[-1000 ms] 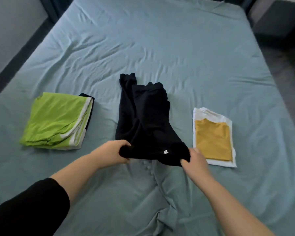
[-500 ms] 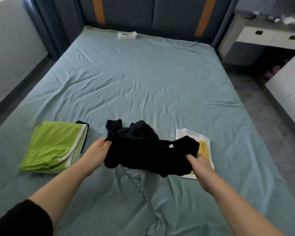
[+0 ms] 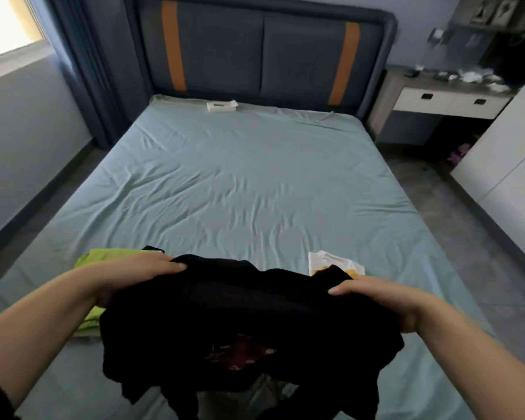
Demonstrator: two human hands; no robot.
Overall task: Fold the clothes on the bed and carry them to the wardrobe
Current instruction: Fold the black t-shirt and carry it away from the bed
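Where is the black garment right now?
Head view, low centre: black garment held over the bed by left hand and right hand, between green pile and yellow pile.

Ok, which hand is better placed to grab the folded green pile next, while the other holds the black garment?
Likely left. The left hand grips the black garment right above the green pile. The right hand holds the garment's other end, over by the yellow and white pile.

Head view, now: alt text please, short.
The left hand and right hand grip a black garment by its upper edge, holding it above the near end of a bed with a teal sheet. A folded green pile lies on the bed past the left hand, a white and yellow pile past the right.
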